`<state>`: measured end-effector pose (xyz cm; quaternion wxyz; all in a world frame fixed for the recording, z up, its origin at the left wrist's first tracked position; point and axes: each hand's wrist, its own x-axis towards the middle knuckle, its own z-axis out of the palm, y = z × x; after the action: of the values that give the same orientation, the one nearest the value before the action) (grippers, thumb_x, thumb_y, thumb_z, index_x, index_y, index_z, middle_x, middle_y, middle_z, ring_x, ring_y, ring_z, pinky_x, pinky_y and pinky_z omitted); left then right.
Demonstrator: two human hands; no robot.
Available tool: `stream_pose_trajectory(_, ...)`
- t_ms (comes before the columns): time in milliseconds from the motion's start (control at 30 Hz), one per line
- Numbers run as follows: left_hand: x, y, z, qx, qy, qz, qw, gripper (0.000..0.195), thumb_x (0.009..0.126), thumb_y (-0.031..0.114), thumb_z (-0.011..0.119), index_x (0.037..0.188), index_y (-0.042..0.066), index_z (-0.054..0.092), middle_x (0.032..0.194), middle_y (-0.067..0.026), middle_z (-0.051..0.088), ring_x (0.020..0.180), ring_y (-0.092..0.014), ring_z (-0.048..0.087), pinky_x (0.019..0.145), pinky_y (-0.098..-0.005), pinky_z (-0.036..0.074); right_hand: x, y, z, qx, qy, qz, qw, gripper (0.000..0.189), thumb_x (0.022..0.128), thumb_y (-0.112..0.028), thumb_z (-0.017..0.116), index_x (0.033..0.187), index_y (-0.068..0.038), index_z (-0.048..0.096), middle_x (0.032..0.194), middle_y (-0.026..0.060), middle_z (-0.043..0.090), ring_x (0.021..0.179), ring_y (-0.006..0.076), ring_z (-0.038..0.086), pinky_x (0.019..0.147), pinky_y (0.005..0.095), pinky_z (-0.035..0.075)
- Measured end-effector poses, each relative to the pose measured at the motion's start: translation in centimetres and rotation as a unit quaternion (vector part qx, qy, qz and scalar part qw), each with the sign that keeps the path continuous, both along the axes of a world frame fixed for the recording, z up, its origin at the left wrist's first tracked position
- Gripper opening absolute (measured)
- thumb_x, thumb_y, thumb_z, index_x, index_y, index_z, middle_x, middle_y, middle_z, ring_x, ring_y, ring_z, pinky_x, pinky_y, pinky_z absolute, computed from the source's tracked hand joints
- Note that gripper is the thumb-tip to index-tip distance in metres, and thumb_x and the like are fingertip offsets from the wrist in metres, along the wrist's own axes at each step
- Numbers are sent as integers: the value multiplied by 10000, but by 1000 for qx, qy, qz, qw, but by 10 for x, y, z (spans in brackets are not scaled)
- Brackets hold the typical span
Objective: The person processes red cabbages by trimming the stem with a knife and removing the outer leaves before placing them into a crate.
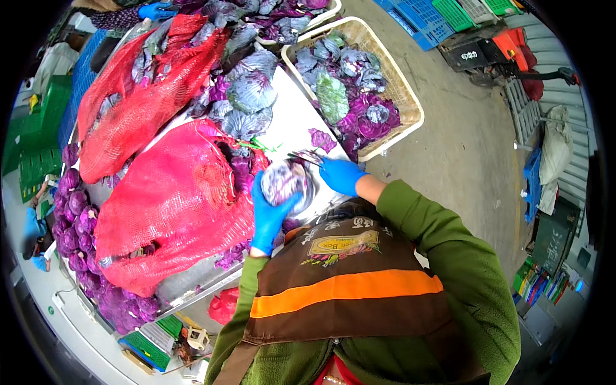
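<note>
My left hand [269,214], in a blue glove, grips a red cabbage head [284,183] from the left and below. The cabbage is blurred and shows a pale, purple-veined face. My right hand [340,175], also gloved in blue, is closed around a bladed tool [308,157], probably a knife; motion blur hides its exact shape. Its blade points left, at the cabbage's upper edge. Under both hands lies a white board [293,113], with a loose purple leaf [321,139] on it. Left of my left hand, a red mesh sack [168,192] gapes open around more cabbage.
A cream plastic crate [417,113] of cabbage leaves stands right of the board. Loose outer leaves [252,91] and a second red mesh sack [130,115] crowd the far side. Peeled purple cabbages [79,216] pile up at left. A co-worker's blue-gloved hand [156,10] shows at top left.
</note>
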<state>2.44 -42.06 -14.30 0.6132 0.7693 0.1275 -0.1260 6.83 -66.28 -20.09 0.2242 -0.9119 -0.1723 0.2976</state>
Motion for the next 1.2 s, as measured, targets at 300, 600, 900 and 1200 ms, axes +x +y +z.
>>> stream_pose_trajectory(300,-11,-12,-2,160,105,-39,981,1185,535,507,956,1415,-82,422,1341,-264,496,1214,-370,543,1038,-460,463,-20,29,-19,242,167,-207,933,341,948,-257,622,1195,-22,619,776,109,634,702,186,606,648,379,492)
stream_pose_trajectory(600,30,-36,-3,-147,95,56,983,938,729,253,907,1446,-63,391,1334,-168,541,1200,-241,547,1033,-358,471,96,-22,-8,360,105,-530,760,238,994,-316,622,993,-86,560,667,4,518,514,126,497,436,294,412)
stream_pose_trajectory(900,34,-50,-48,-286,147,207,924,831,795,248,862,1430,-35,407,1309,-143,574,1158,-225,575,1006,-351,478,31,-38,32,186,83,-335,920,390,1032,-356,502,1298,-86,593,1046,228,690,905,403,677,763,461,528)
stream_pose_trajectory(1200,30,-66,-32,-209,100,168,958,919,730,272,912,1423,-60,409,1343,-174,540,1205,-252,546,1043,-356,448,14,-33,88,91,-87,-249,960,423,1054,-369,469,1438,-207,536,1043,203,699,895,371,684,764,443,536)
